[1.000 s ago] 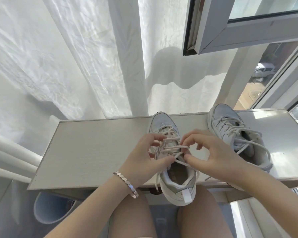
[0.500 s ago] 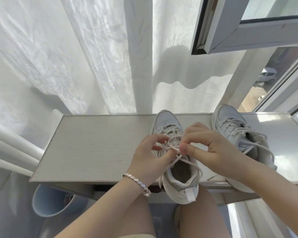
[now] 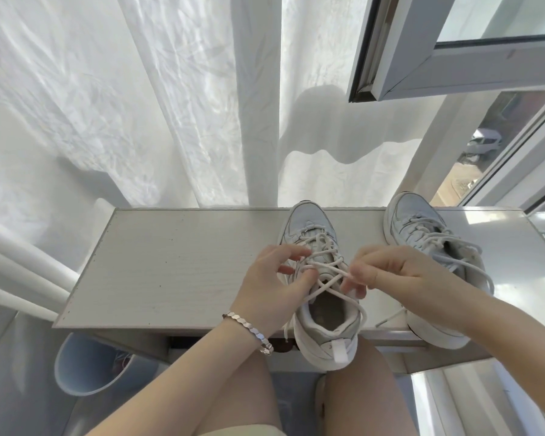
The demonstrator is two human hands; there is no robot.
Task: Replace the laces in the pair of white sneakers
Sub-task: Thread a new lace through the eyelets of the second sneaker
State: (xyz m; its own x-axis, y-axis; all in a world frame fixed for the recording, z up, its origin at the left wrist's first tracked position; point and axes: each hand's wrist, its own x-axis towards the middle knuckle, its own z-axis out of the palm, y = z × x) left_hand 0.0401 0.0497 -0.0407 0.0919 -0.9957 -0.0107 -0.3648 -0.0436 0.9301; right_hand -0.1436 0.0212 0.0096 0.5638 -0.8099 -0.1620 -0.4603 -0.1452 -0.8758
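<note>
Two white sneakers stand on a pale narrow table. The nearer sneaker points away from me, its heel over the table's front edge. Its white lace crosses loosely over the tongue. My left hand pinches the lace at the shoe's left eyelets. My right hand pinches the lace on the right side of the same shoe. The second sneaker stands to the right, laced, its rear half hidden behind my right hand.
A light blue bin sits under the table's left end. White curtains hang behind the table. An open window frame juts in at upper right. White pipes run along the left wall. My bare knees are below the table.
My hands have drawn slightly apart, with the right hand moved right while still pinching the lace. The camera has tilted a little, so the table sits lower in the view.
</note>
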